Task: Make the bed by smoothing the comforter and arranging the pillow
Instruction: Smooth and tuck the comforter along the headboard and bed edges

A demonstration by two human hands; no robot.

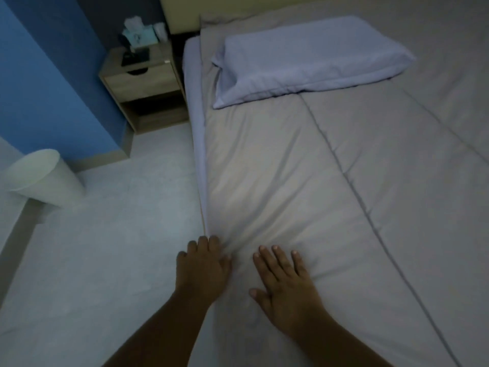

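Your left hand grips the grey quilted comforter at its edge; right hand presses flat; long pillow lies crosswise.

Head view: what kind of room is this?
Likely a bedroom: a spread grey comforter with a pillow on it, a wooden nightstand alongside, and a white bin nearby.

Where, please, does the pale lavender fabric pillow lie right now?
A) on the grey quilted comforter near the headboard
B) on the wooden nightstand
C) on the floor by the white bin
A: the pale lavender pillow rests on the grey quilted comforter at the head end.
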